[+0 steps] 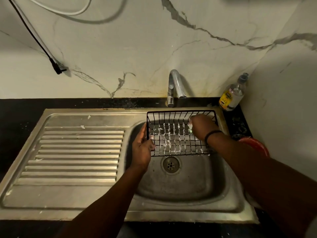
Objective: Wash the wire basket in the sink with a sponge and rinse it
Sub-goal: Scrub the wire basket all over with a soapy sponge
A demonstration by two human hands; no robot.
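A black wire basket hangs over the steel sink bowl, with white foam on its bottom grid. My left hand grips the basket's left side wall. Inside the basket at its right end, my right hand is closed on a sponge, of which only a pale foamy edge shows past the fingers. A dark band circles my right wrist. No water runs from the chrome tap behind the basket.
A ribbed steel drainboard lies left of the bowl. The drain sits below the basket. A clear bottle with a yellow label stands in the back right corner. A red bowl sits on the black counter at the right.
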